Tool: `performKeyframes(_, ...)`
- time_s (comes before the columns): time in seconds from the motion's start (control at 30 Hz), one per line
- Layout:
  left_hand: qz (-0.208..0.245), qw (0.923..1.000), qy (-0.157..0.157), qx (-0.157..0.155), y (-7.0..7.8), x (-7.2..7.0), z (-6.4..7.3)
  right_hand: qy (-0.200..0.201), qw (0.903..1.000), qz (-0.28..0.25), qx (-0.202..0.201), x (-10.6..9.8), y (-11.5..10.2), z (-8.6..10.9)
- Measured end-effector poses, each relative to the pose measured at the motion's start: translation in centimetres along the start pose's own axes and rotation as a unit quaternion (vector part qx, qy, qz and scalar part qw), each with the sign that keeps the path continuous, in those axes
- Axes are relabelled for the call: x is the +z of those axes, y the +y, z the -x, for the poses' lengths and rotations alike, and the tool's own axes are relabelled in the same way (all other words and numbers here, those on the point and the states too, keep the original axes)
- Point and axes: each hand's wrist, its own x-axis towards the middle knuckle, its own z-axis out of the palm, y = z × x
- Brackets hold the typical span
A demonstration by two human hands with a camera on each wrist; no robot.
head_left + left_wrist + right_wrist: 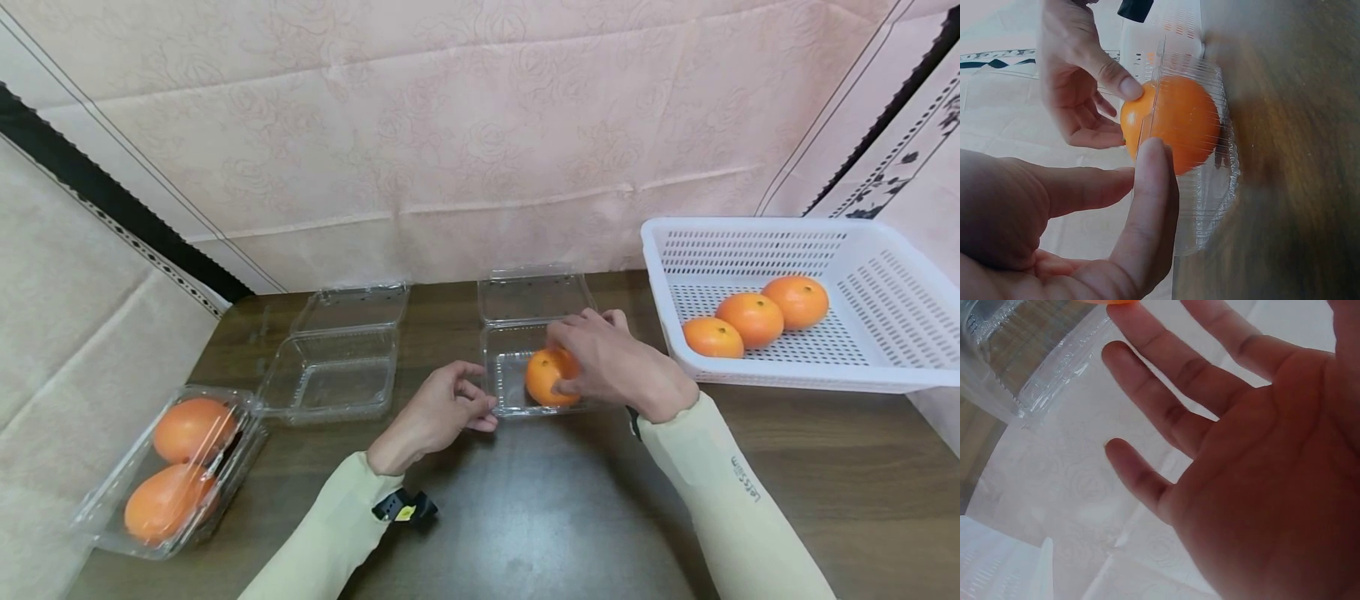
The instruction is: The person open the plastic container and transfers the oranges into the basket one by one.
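Observation:
My right hand (pixel 622 365) holds an orange (pixel 547 379) inside the base of an opened clear plastic clamshell box (pixel 510 360). The thumb presses the near side of the fruit in the left wrist view, with fingers around its far side. At the box's left edge, my left hand (pixel 446 404) pinches the rim between thumb and index finger (pixel 1150 181). In the right wrist view, only a sliver of the orange (pixel 1110 301) shows above the fingers of the right hand (pixel 1235 444).
A second opened clamshell (pixel 337 375) lies left of the hands. Further left, a closed clamshell (pixel 97 508) contains two oranges (pixel 168 500). A white perforated basket (pixel 810 379) with three oranges (pixel 750 319) stands at the right. Pale patterned cloth (pixel 480 150) hangs behind the brown table (pixel 525 517).

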Motion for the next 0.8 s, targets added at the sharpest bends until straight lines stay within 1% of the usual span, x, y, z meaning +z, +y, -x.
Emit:
performKeyframes(0.13, -0.003, 1.0, 0.001, 0.0, 0.0, 0.0, 0.0, -0.007, 0.9998, 0.006, 0.016, 0.2, 0.1, -0.1)
performKeyframes(0.33, 0.002, 1.0, 0.001, -0.001, 0.0, 0.1, 0.0, -0.032, 0.9987, 0.012, 0.038, 0.3, 0.1, -0.1)
performKeyframes(0.43, 0.005, 1.0, 0.002, -0.002, 0.0, 0.1, 0.0, -0.036, 0.9986, 0.012, 0.038, 0.5, 0.2, 0.0)
performKeyframes(0.7, 0.007, 1.0, 0.004, 0.001, 0.0, 0.2, 0.0, -0.036, 0.9988, 0.027, 0.019, 1.0, 0.2, -0.1)
performKeyframes(0.8, 0.006, 1.0, 0.004, 0.0, 0.0, 0.2, 0.0, -0.036, 0.9989, 0.025, 0.018, 1.1, 0.3, -0.1)
